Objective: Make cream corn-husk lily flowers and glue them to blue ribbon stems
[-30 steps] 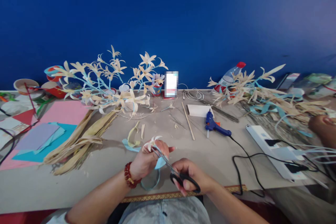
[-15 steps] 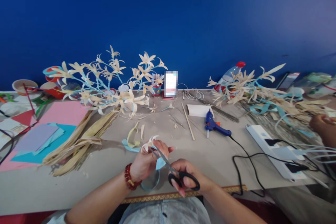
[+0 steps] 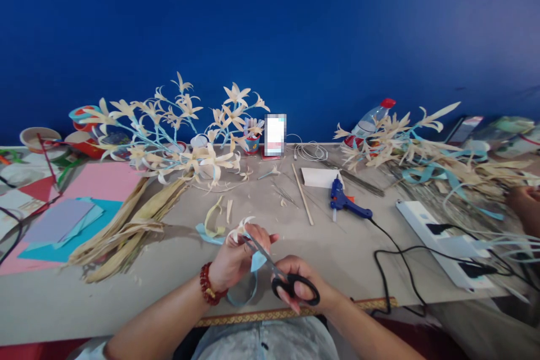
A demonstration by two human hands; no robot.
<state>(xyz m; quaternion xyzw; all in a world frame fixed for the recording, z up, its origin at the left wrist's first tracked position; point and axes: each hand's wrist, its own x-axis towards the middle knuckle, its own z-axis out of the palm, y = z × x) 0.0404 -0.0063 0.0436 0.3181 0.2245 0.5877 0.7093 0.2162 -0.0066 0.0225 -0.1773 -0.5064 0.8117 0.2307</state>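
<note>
My left hand (image 3: 238, 256), with a red bead bracelet at the wrist, is closed around a pale handmade flower (image 3: 241, 229) whose curled petals stick out above the fingers. From the same hand a light blue strip (image 3: 258, 261) shows beside the fingers, and a loop of similar blue strip hangs below it. My right hand (image 3: 297, 281) grips black-handled scissors (image 3: 291, 283). The scissor blades point up and left and meet my left fingers near the blue strip. What lies between the blade tips is hidden by those fingers.
A blue glue gun (image 3: 343, 201) lies right of centre, its cord running past a white power strip (image 3: 439, 244). Dried husks (image 3: 126, 236) and coloured paper (image 3: 61, 222) lie left. Finished flower sprays (image 3: 169, 124) stand behind. Another person's hand (image 3: 523, 205) is at the far right.
My hands hold nearly the same place; the scissor handles have come slightly closer together. The other person's hand at the far right has shifted a little to the right.
</note>
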